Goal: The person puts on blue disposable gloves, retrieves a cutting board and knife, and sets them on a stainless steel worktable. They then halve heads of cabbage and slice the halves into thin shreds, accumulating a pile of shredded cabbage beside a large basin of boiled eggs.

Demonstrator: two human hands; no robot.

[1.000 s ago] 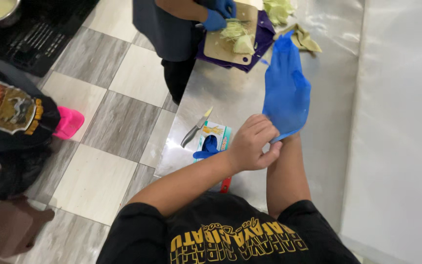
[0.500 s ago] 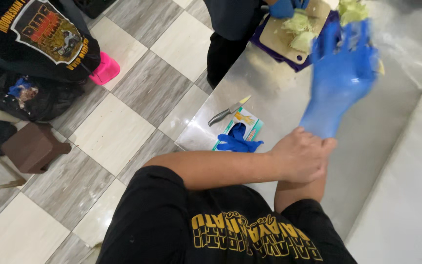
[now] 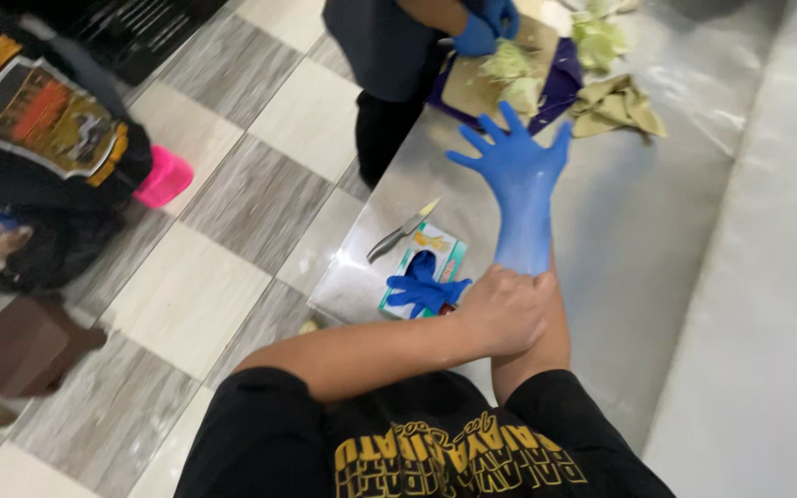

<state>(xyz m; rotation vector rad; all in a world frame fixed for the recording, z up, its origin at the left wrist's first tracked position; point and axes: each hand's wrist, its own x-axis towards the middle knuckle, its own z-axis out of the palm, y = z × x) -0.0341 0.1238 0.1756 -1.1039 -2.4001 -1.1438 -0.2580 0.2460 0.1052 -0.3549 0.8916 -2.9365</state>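
Pulling a blue glove (image 3: 520, 184) onto the right hand (image 3: 516, 157) above the steel bench (image 3: 657, 231)
Left hand (image 3: 502, 312) pinched shut on glove cuff at right wrist, right fingers spread wide inside; thin cuff likely to tear if tugged harder

Bright, even indoor light falls from overhead, and a soft sheen spreads across the steel counter (image 3: 657, 231) toward two o'clock without hard glare. Shadows are faint, lying dim under the counter's edge at nine o'clock. Motion blur softens the whole frame, worst at the left edge and at the smeared white wall (image 3: 767, 304) at three o'clock.
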